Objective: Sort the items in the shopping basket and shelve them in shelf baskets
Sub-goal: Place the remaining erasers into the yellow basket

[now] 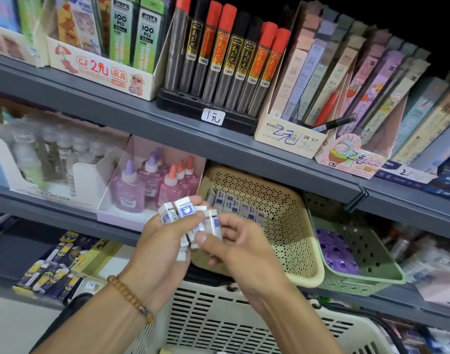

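— What did the frame catch?

— A person stood at a stationery shelf with both hands raised over a cream shopping basket (218,325). The left hand (165,241), a bead bracelet (130,297) on its wrist, was curled round a clutch of small white-and-blue erasers (185,209). The right hand (234,238) pinched one eraser at the edge of that clutch, thumb on its face.

— And where were they bound?

— By the look of it, the beige shelf basket (282,226) just behind the hands, tilted forward on the middle shelf. It already held a row of matching erasers at its back. A green shelf basket (367,267) beside it held purple items, too blurred to name.

— So which step was this?

— Judged from the frame, the sorting was done for this batch and the shelving was in hand: the erasers were out of the shopping basket but not yet in the beige one.

— What did the next move call for?

— Likely a short reach forward over the beige rim, then a release among the matching erasers, without spilling the loose ones from the left hand.
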